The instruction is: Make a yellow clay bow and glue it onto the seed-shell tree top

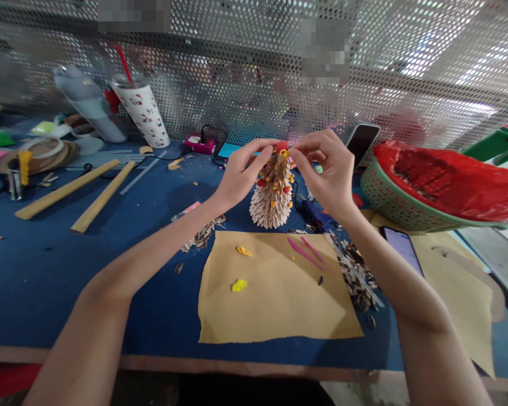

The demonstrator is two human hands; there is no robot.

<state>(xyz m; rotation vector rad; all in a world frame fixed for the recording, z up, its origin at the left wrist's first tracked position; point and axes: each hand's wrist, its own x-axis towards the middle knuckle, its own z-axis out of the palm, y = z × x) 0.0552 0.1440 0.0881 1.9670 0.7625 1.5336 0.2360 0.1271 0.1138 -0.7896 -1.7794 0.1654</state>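
A small cone tree (272, 198) made of seed shells stands on the blue table (59, 276), dotted with red and yellow clay bits and topped by a red ball. My left hand (239, 172) pinches the cone near its tip from the left. My right hand (328, 166) has its fingers pinched together at the tip from the right; what they hold is too small to make out. Below the cone lies a tan paper sheet (275, 304) with two yellow clay lumps (239, 285) and pink sticks (305, 252).
Sunflower seeds (355, 273) are scattered on both sides of the paper. A green basket with a red bag (436, 189) sits at right, with phones (402, 248) beside it. Wooden sticks (97, 197), cups (143, 110) and tape rolls lie at the left. A perforated metal screen runs behind.
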